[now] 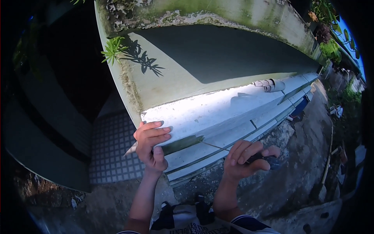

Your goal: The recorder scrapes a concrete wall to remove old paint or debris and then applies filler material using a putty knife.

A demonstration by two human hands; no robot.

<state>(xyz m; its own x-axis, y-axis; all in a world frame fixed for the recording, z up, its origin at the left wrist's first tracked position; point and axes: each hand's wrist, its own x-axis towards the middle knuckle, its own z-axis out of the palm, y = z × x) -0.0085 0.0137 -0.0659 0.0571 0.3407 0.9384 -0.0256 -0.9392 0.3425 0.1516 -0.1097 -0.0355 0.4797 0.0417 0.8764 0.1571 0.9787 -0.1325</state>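
Note:
My left hand (150, 142) is wrapped over the near left corner of a white-topped ledge (194, 119), its fingers on the top face and its thumb against the front. A pale pointed piece (132, 149) sticks out beside that palm; most of it is hidden by the hand. To the right, my right hand (245, 159) is raised in front of the ledge, apart from it. Its curled fingers and thumb close round a dark rounded object (275, 162), whose kind I cannot make out.
Several pale rolled pieces (274, 85) lie farther along the ledge. A mossy concrete slab (218, 17) overhangs it, with a small green plant (113, 51) at its left edge. Grid-patterned tiles (113, 152) cover the floor at left; rough concrete ground (272, 195) lies at right.

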